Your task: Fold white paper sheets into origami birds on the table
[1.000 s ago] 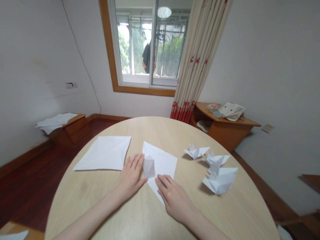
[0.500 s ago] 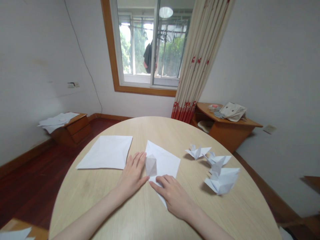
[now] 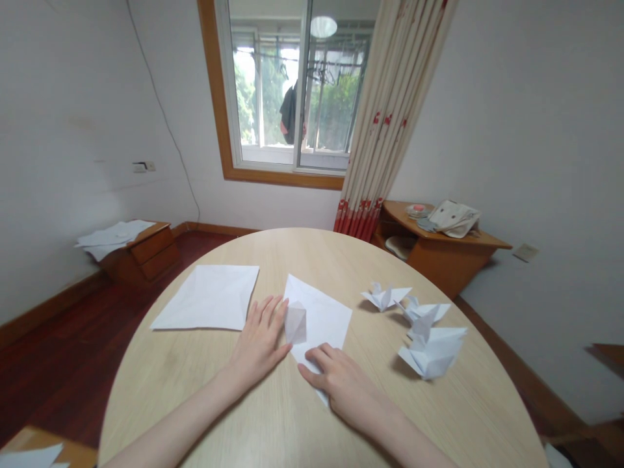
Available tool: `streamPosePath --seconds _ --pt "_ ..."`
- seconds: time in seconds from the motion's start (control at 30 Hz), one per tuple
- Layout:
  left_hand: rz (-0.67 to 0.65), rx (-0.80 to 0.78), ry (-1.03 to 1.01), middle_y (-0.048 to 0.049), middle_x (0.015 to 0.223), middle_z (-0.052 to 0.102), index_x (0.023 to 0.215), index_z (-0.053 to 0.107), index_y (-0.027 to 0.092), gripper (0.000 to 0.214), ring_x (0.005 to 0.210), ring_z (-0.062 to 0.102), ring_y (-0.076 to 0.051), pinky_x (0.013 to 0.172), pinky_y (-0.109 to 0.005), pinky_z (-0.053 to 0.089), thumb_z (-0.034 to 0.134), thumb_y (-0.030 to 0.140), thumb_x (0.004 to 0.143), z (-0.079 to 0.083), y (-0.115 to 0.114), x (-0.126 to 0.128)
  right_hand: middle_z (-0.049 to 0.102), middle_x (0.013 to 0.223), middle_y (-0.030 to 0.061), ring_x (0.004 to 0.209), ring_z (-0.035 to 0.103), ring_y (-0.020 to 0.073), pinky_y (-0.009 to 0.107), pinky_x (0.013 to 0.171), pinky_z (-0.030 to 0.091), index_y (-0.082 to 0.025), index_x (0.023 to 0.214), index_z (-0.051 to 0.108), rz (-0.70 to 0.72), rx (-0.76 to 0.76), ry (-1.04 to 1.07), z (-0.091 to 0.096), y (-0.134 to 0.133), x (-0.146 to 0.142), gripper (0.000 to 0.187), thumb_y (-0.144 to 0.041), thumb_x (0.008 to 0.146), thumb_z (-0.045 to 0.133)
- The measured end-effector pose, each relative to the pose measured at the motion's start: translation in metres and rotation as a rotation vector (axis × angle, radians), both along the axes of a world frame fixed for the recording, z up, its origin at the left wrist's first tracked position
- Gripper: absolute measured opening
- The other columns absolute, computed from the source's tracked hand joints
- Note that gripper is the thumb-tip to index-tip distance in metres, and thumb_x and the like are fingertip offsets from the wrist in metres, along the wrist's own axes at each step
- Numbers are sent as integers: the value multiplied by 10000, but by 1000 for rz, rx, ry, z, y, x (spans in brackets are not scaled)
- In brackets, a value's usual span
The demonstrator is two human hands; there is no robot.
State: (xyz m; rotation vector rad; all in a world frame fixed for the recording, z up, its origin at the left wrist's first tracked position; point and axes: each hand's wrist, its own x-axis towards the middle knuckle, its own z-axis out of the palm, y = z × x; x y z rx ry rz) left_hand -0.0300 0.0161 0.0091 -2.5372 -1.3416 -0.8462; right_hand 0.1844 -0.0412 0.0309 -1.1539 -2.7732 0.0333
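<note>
A white sheet of paper (image 3: pixel 324 312) lies turned like a diamond on the round table, with a small folded flap (image 3: pixel 296 324) standing out greyer on its left side. Flat along that left edge rests my left hand (image 3: pixel 260 331), fingers stretched out and slightly apart. My right hand (image 3: pixel 336 377) is on the paper's near part, its fingers curled and thumb against the sheet. The near corner shows just below the thumb. Part of the paper under the right hand is hidden.
Left of my hands lies a stack of white paper (image 3: pixel 209 297) on the round table (image 3: pixel 263 416). Several folded paper birds (image 3: pixel 433 354) stand on the right. Beyond the table are a small drawer cabinet (image 3: pixel 153 250), a curtain (image 3: pixel 380 123) and a corner desk (image 3: pixel 439 253) with a cloth bag.
My right hand has slid slightly right and toward me along the paper, its thumb lower than before. My left hand stays nearly in place.
</note>
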Motion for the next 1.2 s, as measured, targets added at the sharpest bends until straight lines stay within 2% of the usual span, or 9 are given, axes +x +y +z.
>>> streamPosePath --seconds 0.13,0.3,0.5,0.63,0.8,1.03,1.2 --pt "3 -9 -7 -143 1436 413 1456 255 183 727 1340 333 -338 1096 -554 277 588 254 813 1 -1 1 582 1262 85 1088 519 234 364 858 485 -274 1292 564 -18 -40 -3 3 -5 3 504 -3 879 467" --pt "7 -17 -7 -139 1442 405 1463 232 195 759 1342 329 -340 1092 -552 285 600 245 801 0 -1 1 466 1434 98 1248 462 270 420 953 465 -288 1335 528 -35 -53 -48 1 -9 9 560 8 863 477" --pt "1 -24 -12 -136 1447 399 1461 240 202 746 1348 322 -337 1096 -555 281 593 247 805 0 -1 0 401 1483 79 1325 411 295 455 1030 414 -299 1316 554 -42 -142 -70 7 -12 14 443 -115 919 488" --pt "5 -42 -4 -135 1443 401 1450 255 200 749 1341 324 -341 1095 -557 283 613 244 793 0 -1 0 395 1477 102 1345 378 327 470 1046 396 -269 1293 584 -32 -195 -73 17 -16 16 373 -184 945 482" --pt "-1 -45 -13 -141 1440 401 1452 241 199 762 1338 328 -342 1091 -554 292 619 239 793 0 0 -1 401 1475 83 1365 351 302 445 1044 409 -266 1248 620 -8 -145 -63 22 -22 19 337 -195 968 446" --pt "0 -52 -32 -142 1436 405 1455 254 201 764 1347 318 -338 1086 -554 305 633 247 793 -1 0 -1 389 1475 114 1364 344 328 491 1012 438 -213 1200 647 41 -84 -99 4 -24 19 291 -193 950 499" --pt "3 -60 -48 -137 1437 405 1451 277 202 768 1352 312 -332 1088 -544 313 647 231 779 -1 -1 0 464 1427 109 1350 379 294 437 1037 432 -188 1201 643 28 -25 -24 -4 -22 15 311 -148 960 451"
